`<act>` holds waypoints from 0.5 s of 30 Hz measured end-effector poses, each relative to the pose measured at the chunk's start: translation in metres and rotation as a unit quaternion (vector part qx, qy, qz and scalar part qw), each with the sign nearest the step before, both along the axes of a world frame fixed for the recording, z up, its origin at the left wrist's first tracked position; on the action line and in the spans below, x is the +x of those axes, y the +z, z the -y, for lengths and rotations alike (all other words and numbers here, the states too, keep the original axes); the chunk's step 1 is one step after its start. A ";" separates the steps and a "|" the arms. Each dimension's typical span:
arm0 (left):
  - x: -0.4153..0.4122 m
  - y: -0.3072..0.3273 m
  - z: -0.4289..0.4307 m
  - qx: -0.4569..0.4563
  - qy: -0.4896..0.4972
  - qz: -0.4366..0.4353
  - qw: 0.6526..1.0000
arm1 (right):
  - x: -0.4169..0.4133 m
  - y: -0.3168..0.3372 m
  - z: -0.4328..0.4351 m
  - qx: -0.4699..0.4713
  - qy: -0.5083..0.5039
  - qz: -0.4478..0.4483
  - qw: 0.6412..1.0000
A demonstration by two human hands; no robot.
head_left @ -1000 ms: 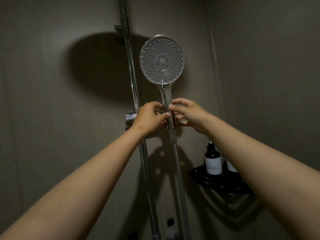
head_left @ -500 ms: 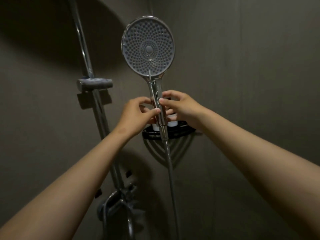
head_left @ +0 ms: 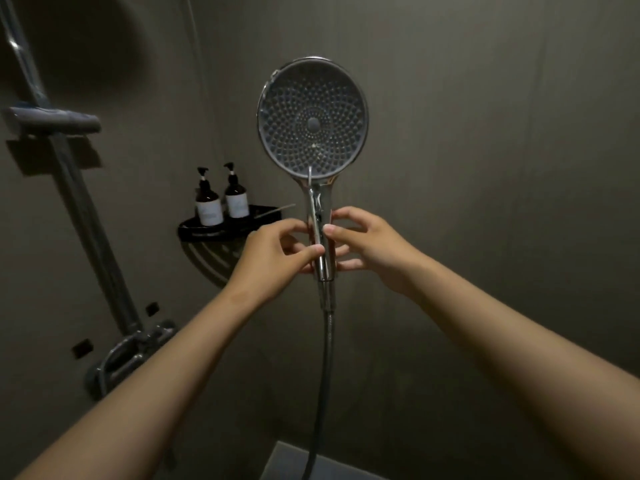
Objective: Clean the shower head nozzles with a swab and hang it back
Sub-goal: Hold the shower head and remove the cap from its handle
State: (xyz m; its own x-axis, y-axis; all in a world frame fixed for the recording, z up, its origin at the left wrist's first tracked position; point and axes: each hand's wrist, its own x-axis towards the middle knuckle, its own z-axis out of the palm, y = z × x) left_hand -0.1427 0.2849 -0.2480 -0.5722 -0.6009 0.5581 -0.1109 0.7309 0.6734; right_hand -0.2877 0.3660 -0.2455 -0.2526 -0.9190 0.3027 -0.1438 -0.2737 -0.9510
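Broadly, a dim grey-brown shower wall (head_left: 485, 133) fills the view, and two bare forearms reach up from the lower corners toward its middle. On the far left a chrome slide rail (head_left: 79, 209) slants up the wall, carrying an unoccupied holder bracket (head_left: 55, 119) near its top and meeting a mixer valve (head_left: 131, 348) at its foot. The shower head (head_left: 312, 123) is off the rail, well apart from that bracket, held upright in front of the wall at centre frame with its round nozzle face turned toward the camera. Its metal hose (head_left: 323, 375) hangs straight down from the handle and out of the bottom of the view. A black corner shelf (head_left: 207, 232) sits on the wall between rail and shower head, holding two dark pump bottles (head_left: 207, 202) side by side; a thin pale stick (head_left: 282, 207) lies on the shelf rim, its end jutting toward the handle. The left grip (head_left: 273, 258) pinches the chrome handle from the left, thumb in front. The right grip (head_left: 374, 247) holds the same handle from the right, thumb on the front and fingers curled behind.
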 end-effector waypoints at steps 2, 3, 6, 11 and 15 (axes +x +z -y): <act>-0.010 -0.011 -0.029 0.014 -0.018 0.011 1.000 | -0.006 -0.009 -0.037 0.010 -0.021 0.006 1.000; -0.014 -0.018 -0.044 0.026 -0.030 0.015 0.999 | -0.008 -0.015 -0.055 0.016 -0.032 0.012 0.999; -0.024 -0.038 -0.088 0.053 -0.061 0.024 0.996 | -0.013 -0.033 -0.108 0.046 -0.068 0.024 0.996; -0.034 -0.072 -0.157 0.108 -0.130 0.057 0.984 | -0.014 -0.066 -0.190 0.090 -0.116 0.044 0.988; -0.035 -0.102 -0.206 0.163 -0.197 0.090 0.963 | -0.010 -0.102 -0.251 0.129 -0.150 0.075 0.977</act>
